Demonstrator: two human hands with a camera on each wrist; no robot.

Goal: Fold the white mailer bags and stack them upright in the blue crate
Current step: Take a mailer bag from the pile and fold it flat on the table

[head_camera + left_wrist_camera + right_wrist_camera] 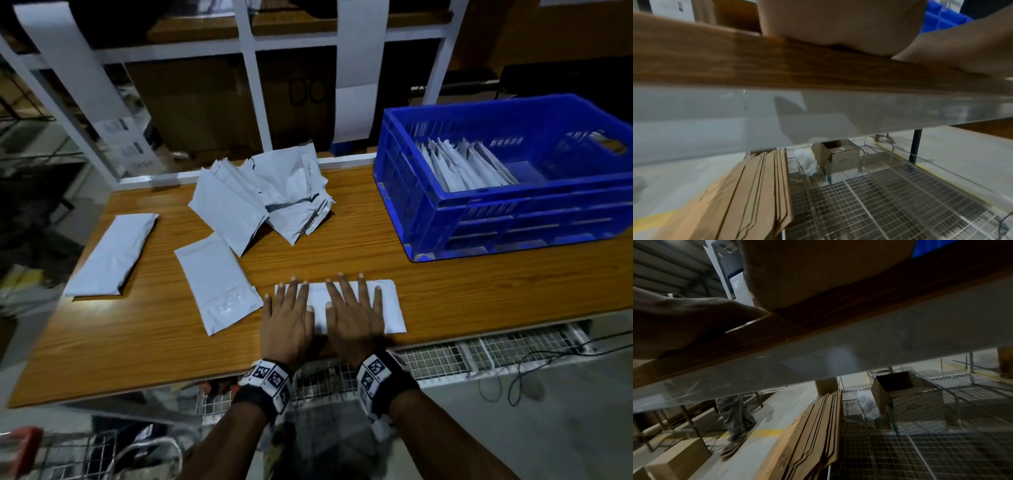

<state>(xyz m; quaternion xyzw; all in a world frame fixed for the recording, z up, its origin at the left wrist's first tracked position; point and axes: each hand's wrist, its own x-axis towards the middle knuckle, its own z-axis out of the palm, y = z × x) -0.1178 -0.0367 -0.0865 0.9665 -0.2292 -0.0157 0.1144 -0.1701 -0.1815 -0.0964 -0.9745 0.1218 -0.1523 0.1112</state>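
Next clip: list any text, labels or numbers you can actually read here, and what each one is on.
"DO": large dark letters on the cardboard box behind the shelf frame, partly cut off.
Printed labels on the left white upright: too blurred to read.
Wristband markers: coded squares, no words.
White mailer bags, blue crate: no legible text.

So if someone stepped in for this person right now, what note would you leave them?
Left hand and right hand: both flat, fingers straight, pressing one folded bag on the table's near edge.
Blue crate, right rear: a row of folded bags already standing inside.
Left to do: stand this bag in the crate, then fold the loose pile and the two flat bags on the left.
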